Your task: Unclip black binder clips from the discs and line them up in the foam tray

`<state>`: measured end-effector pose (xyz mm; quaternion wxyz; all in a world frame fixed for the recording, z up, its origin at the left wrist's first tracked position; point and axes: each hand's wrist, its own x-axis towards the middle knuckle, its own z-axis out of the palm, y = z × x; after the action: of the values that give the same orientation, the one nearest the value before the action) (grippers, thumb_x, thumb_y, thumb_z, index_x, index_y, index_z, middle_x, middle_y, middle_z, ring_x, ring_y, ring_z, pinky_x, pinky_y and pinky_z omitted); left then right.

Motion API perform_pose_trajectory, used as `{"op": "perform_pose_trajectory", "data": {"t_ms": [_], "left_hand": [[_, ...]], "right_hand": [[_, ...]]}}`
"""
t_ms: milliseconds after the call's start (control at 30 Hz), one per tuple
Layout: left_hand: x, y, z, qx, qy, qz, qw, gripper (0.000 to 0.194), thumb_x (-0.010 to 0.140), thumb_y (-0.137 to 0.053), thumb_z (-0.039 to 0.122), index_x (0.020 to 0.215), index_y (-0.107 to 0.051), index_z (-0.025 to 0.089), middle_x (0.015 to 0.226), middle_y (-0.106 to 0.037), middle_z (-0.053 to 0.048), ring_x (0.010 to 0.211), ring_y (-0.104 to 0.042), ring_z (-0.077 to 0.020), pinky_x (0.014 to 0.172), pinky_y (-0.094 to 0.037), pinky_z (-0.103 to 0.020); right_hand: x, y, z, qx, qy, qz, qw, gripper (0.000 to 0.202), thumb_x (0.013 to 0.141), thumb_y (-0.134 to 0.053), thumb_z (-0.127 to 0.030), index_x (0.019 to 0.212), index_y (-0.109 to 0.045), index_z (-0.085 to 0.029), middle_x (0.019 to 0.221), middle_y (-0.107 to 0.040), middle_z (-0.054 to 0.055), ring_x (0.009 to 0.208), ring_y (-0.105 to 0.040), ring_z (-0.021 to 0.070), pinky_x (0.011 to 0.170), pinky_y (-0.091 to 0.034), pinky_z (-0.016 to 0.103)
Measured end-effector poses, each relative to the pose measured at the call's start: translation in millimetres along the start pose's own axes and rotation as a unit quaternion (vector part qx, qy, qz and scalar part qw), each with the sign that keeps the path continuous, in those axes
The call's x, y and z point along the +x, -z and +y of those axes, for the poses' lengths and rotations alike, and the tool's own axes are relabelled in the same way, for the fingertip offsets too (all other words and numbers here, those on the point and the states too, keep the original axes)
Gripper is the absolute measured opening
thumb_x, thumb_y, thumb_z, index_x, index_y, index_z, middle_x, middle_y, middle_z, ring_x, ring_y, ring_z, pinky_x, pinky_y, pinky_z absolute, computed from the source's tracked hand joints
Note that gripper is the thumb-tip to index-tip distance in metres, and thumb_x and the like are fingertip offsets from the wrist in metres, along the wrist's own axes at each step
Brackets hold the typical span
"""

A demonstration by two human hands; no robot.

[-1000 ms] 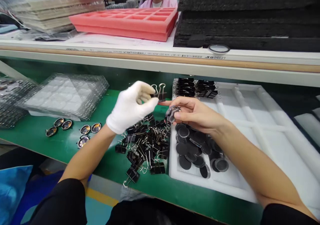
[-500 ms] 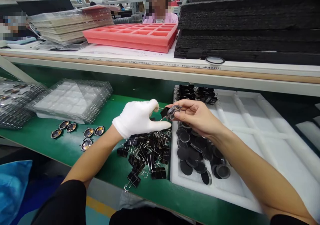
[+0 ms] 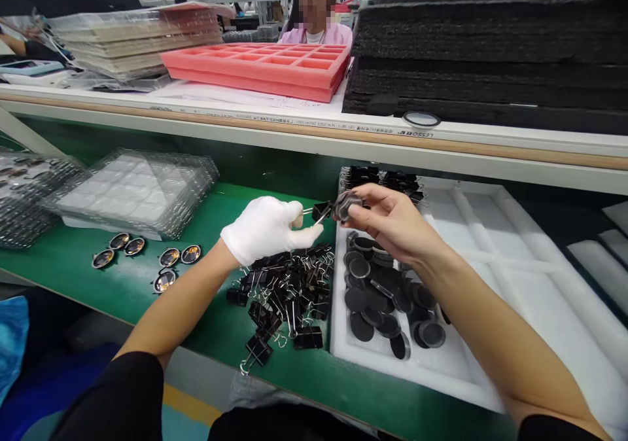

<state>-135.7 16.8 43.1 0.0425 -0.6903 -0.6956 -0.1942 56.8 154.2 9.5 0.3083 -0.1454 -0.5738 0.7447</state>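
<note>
My left hand [image 3: 269, 228], in a white glove, pinches the wire handles of a black binder clip [image 3: 320, 211]. Bare fingers of my right hand [image 3: 392, 218] grip a small round dark piece [image 3: 347, 207] right beside the clip. Whether clip and piece touch is hard to make out. Below my left hand lies a heap of black binder clips [image 3: 308, 337] with silver handles. Under my right hand, many dark round discs [image 3: 362, 326] rest in the white foam tray [image 3: 490, 258], with more clips [image 3: 362, 176] clustered at its back left corner.
Several round pieces with shiny amber faces [image 3: 169, 256] lie on the green table [image 3: 210, 297]. Clear plastic trays [image 3: 132, 192] are stacked at left. A shelf [image 3: 294, 130] above holds pink foam trays [image 3: 255, 78] and black foam sheets [image 3: 481, 55]. A person [image 3: 316, 32] sits beyond.
My left hand has drawn back slightly to the left with the binder clip. My right hand has tilted the round piece and shifted a little upward. The view has moved slightly.
</note>
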Motion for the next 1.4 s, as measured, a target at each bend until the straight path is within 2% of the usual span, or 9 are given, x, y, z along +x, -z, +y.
{"op": "perform_pose_trajectory", "data": {"t_ms": [233, 400, 567, 700, 833, 967, 1100, 1233, 1400], "left_hand": [[5, 8.4, 10, -0.232, 0.073, -0.041, 0.969, 0.047, 0.089, -0.06, 0.047, 0.054, -0.045, 0.019, 0.046, -0.043, 0.006, 0.045, -0.036, -0.0054, 0.045, -0.027, -0.021], [4, 6.0, 12, -0.276, 0.115, -0.106, 0.948, 0.043, 0.089, -0.062, 0.047, 0.058, -0.051, 0.019, 0.045, -0.049, 0.006, 0.04, -0.043, -0.0056, 0.042, -0.031, -0.019], [3, 0.5, 14, -0.283, 0.133, -0.107, 0.944, 0.043, 0.09, -0.062, 0.048, 0.059, -0.053, 0.019, 0.044, -0.05, 0.006, 0.039, -0.045, -0.0062, 0.042, -0.033, -0.019], [4, 0.0, 15, -0.279, 0.132, -0.095, 0.947, 0.043, 0.089, -0.063, 0.049, 0.06, -0.053, 0.02, 0.046, -0.051, 0.005, 0.04, -0.045, -0.0073, 0.043, -0.034, -0.021], [8, 10.4, 1, -0.263, 0.097, -0.135, 0.951, 0.043, 0.098, -0.048, 0.054, 0.08, -0.067, 0.019, 0.058, -0.062, 0.002, 0.048, -0.051, -0.0102, 0.051, -0.04, -0.024], [10, 9.8, -21, -0.048, 0.067, -0.146, 0.986, 0.054, 0.096, -0.046, 0.064, 0.067, -0.062, 0.022, 0.057, -0.058, 0.0, 0.054, -0.052, -0.0151, 0.057, -0.036, -0.029], [5, -16.7, -27, 0.104, 0.058, -0.241, 0.963, 0.053, 0.09, -0.055, 0.06, 0.053, -0.053, 0.022, 0.053, -0.049, -0.002, 0.049, -0.044, -0.0169, 0.055, -0.028, -0.03], [3, -31.3, -27, 0.092, 0.011, -0.235, 0.968, 0.037, 0.09, -0.055, 0.041, 0.059, -0.056, 0.021, 0.067, -0.055, -0.003, 0.051, -0.041, -0.0145, 0.055, -0.024, -0.031], [11, -5.2, -26, -0.027, 0.048, -0.167, 0.984, 0.042, 0.095, -0.051, 0.046, 0.06, -0.051, 0.021, 0.063, -0.048, 0.001, 0.056, -0.041, -0.0141, 0.057, -0.029, -0.03]], "right_hand": [[6, -1, 7, 0.102, -0.016, 0.057, 0.993, 0.043, 0.063, -0.102, -0.039, 0.084, -0.067, -0.024, 0.092, -0.077, -0.002, 0.085, -0.073, 0.0136, 0.092, -0.065, 0.035], [6, -5, 13, 0.101, -0.011, 0.071, 0.992, 0.045, 0.061, -0.103, -0.039, 0.085, -0.068, -0.023, 0.089, -0.077, -0.002, 0.082, -0.072, 0.0121, 0.084, -0.065, 0.029], [5, -7, 17, 0.074, -0.012, 0.067, 0.995, 0.049, 0.06, -0.102, -0.042, 0.089, -0.068, -0.022, 0.093, -0.078, 0.001, 0.085, -0.073, 0.015, 0.082, -0.064, 0.031], [3, -10, 21, 0.063, -0.01, 0.068, 0.996, 0.05, 0.063, -0.1, -0.047, 0.09, -0.065, -0.023, 0.095, -0.077, 0.001, 0.089, -0.073, 0.0176, 0.086, -0.064, 0.037], [3, -9, 15, 0.093, -0.016, 0.082, 0.992, 0.048, 0.064, -0.099, -0.046, 0.09, -0.066, -0.025, 0.094, -0.075, 0.0, 0.087, -0.07, 0.018, 0.082, -0.063, 0.037], [7, -3, 9, 0.153, -0.021, 0.125, 0.98, 0.041, 0.069, -0.095, -0.045, 0.092, -0.067, -0.027, 0.09, -0.07, -0.002, 0.083, -0.067, 0.0161, 0.069, -0.057, 0.03], [11, -2, 14, 0.19, -0.053, 0.141, 0.97, 0.039, 0.069, -0.095, -0.041, 0.088, -0.064, -0.025, 0.084, -0.064, -0.003, 0.073, -0.06, 0.0113, 0.059, -0.05, 0.025], [11, 0, 15, 0.18, -0.1, 0.114, 0.972, 0.037, 0.069, -0.093, -0.041, 0.087, -0.064, -0.024, 0.087, -0.065, 0.0, 0.075, -0.06, 0.0137, 0.065, -0.056, 0.028], [8, 6, 8, 0.086, -0.128, 0.036, 0.987, 0.036, 0.065, -0.096, -0.043, 0.082, -0.073, -0.02, 0.085, -0.067, 0.003, 0.076, -0.061, 0.015, 0.073, -0.06, 0.032]]}}
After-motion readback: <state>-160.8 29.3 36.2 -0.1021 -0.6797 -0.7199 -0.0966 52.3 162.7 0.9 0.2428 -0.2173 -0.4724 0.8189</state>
